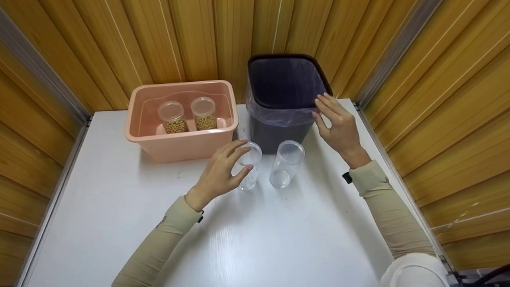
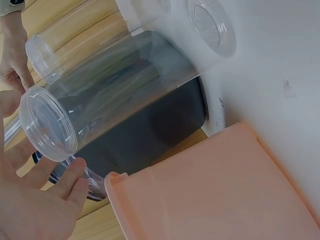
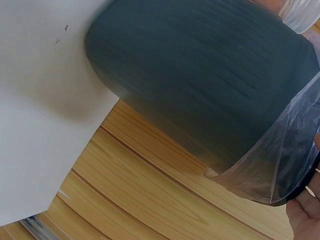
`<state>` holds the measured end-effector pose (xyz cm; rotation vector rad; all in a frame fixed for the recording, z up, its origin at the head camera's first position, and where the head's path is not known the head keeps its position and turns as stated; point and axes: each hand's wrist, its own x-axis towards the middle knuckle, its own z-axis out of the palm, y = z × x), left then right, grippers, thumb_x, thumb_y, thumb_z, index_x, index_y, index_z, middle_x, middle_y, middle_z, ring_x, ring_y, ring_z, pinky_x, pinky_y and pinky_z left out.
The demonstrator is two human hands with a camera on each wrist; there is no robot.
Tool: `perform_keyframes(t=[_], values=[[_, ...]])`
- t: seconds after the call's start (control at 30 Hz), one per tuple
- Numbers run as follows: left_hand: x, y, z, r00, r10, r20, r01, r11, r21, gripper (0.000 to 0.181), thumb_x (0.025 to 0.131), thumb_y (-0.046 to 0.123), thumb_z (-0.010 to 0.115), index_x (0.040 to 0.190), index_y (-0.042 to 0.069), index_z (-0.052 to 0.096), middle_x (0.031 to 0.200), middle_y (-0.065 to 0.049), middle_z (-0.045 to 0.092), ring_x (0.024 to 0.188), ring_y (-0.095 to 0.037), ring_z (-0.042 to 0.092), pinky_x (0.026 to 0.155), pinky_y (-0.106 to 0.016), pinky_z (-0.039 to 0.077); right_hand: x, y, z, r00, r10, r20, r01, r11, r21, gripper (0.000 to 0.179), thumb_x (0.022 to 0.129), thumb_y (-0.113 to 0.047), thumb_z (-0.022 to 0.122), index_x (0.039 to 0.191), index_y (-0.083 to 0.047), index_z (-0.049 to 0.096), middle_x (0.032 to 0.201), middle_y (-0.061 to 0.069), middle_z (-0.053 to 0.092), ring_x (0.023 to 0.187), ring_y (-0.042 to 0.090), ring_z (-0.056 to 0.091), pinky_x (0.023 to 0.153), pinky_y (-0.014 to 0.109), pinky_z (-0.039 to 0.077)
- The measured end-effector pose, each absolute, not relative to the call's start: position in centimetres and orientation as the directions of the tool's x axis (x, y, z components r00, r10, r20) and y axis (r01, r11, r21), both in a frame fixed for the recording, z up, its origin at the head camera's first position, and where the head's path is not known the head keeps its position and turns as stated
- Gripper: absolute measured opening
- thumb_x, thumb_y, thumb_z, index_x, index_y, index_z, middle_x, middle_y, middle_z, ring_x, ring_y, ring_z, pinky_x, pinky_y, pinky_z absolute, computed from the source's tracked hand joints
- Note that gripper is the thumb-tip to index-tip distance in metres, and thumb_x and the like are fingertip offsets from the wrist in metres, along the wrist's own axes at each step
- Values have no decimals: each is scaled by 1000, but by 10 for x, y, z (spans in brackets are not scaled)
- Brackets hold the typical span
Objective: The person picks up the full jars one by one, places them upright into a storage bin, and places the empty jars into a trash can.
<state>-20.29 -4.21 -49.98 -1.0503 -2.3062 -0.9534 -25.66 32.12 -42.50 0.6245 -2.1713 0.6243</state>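
Poised with left hand [image 1: 219, 171], fingers wide, about clear jar [image 2: 132, 80] at front left of bin [image 1: 275, 133]; gripping bin's rim [image 1: 285, 108], near right corner, between fingers and thumb of right hand [image 1: 338, 127].

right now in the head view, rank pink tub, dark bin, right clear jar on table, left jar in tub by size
1. Pink tub and dark bin: too alike to rank; tub looks wider, bin taller.
2. Right clear jar.
3. Left jar in the tub, as far as it shows.
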Motion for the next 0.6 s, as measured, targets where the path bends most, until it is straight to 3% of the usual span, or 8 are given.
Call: perform_keyframes(t=[0.6], values=[[-204, -32, -505, -576, 467, 671, 812, 418, 407, 38, 101, 24, 77, 133, 5, 69, 144, -13, 66, 135, -32, 61, 113, -52, 51, -256, 321, -427, -584, -225, 780, -611, 754, -240, 33, 99, -7, 76, 131, 2, 74, 138, 17, 72, 136, 39, 64, 117, 47, 51]])
